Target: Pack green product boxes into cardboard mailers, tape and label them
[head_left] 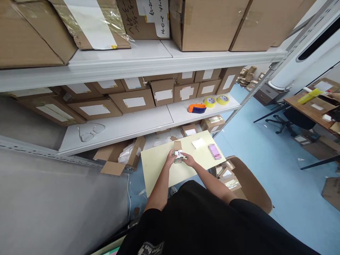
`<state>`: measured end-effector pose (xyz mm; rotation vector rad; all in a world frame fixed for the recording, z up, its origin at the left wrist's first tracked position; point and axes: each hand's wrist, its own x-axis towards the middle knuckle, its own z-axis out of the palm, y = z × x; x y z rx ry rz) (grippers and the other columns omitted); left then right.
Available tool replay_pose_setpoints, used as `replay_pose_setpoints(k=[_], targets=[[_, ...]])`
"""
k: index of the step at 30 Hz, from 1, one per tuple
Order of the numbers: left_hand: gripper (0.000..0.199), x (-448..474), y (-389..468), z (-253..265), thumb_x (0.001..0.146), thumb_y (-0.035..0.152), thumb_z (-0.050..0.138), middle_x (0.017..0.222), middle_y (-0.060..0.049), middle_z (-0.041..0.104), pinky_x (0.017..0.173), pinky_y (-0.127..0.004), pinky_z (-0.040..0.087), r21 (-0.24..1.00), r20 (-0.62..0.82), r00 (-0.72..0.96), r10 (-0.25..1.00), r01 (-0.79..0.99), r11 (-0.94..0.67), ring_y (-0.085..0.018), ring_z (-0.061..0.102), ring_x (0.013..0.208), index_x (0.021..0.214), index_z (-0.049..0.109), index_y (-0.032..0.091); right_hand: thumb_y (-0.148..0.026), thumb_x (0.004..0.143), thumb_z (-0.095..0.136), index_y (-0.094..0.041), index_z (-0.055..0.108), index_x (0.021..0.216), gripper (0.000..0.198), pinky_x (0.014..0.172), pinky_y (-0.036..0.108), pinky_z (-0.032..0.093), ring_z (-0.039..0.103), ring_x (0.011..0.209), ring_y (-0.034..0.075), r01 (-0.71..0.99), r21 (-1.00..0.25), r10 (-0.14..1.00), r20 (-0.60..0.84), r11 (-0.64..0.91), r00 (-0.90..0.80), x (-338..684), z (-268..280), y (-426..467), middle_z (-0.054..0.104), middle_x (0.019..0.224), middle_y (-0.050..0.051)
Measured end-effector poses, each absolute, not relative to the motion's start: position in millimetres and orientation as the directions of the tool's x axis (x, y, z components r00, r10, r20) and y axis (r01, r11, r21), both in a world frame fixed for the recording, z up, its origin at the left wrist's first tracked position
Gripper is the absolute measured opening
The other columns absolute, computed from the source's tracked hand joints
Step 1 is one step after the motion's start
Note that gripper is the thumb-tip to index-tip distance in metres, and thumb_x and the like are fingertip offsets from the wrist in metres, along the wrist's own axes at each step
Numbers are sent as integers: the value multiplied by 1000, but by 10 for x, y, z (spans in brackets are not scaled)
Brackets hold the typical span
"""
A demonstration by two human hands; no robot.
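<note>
Partly hidden, one small package (178, 154) is gripped over the bench (158, 164) by the fingers of left hand (170, 158) and right hand (189, 160), its print illegible. One pink object (214, 151) is pixelated; two yellow tape rolls (210, 102) lie on the shelf (138, 122). One open carton (113, 168) holds white material (125, 153), a larger carton (251, 180) boxes (231, 183).

Upper-shelf carton (140, 31): sideways handwriting, "55" and "49", both ticked. White labels (162, 26) on it: "29", "2-13-", last digits unclear. Shirt print (151, 249) illegible.
</note>
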<state>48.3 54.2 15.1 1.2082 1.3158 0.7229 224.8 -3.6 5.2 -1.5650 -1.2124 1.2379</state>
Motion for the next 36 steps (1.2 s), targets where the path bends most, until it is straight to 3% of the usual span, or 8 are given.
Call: replay_pose_setpoints(k=[6,9,14,20,27,33,36], targets=[[57,399,469,115,68,11,72,142,-13,61,101,-42,54,948,-269,216,939,230,219,-27,61,131,123,61,22,-39,71,78,-28,62,125,57,103,45,53,64,117,26,35,-976,961,-203,-213,186,2259,124,-118,66,133,8],[52,389,410,99,72,10,66,141,-12,62,103,-40,53,953,-269,228,936,203,224,-24,63,128,122,59,21,-42,70,80,-27,58,127,63,98,43,54,66,109,25,-22,-973,945,-228,-229,233,2236,125,-149,66,129,10],[55,404,453,173,70,10,66,133,-8,65,100,-38,55,964,-210,249,945,217,157,-21,68,115,123,61,23,-46,76,75,-27,61,124,54,92,40,56,68,105,24,-89,-949,928,-313,-301,202,2170,115,-124,68,124,9],[41,380,531,268,68,13,69,120,-7,70,103,-42,53,972,-178,313,933,202,118,-23,69,114,108,69,20,-44,77,73,-29,67,120,46,91,39,55,68,104,24,-40,-951,935,-309,-307,173,2155,83,-96,69,128,7],[44,257,401,207,65,11,76,151,-13,52,106,-42,52,969,-219,328,919,185,165,-30,56,138,108,72,20,-32,73,68,-26,63,119,47,97,40,55,67,102,22,101,-975,962,-175,-199,209,2149,12,-91,69,118,6],[31,277,353,119,73,13,73,145,-13,57,116,-45,45,959,-146,278,949,277,66,-29,52,143,103,75,21,-32,77,65,-27,63,108,32,94,41,57,69,96,21,225,-957,966,-135,-185,220,2102,13,-120,70,115,5],[29,290,315,59,78,17,74,153,-14,52,112,-45,48,946,-135,268,954,322,43,-30,42,151,106,75,23,-38,77,69,-26,65,103,29,91,41,58,71,93,23,210,-956,961,-157,-206,228,2116,21,-120,72,111,5]])
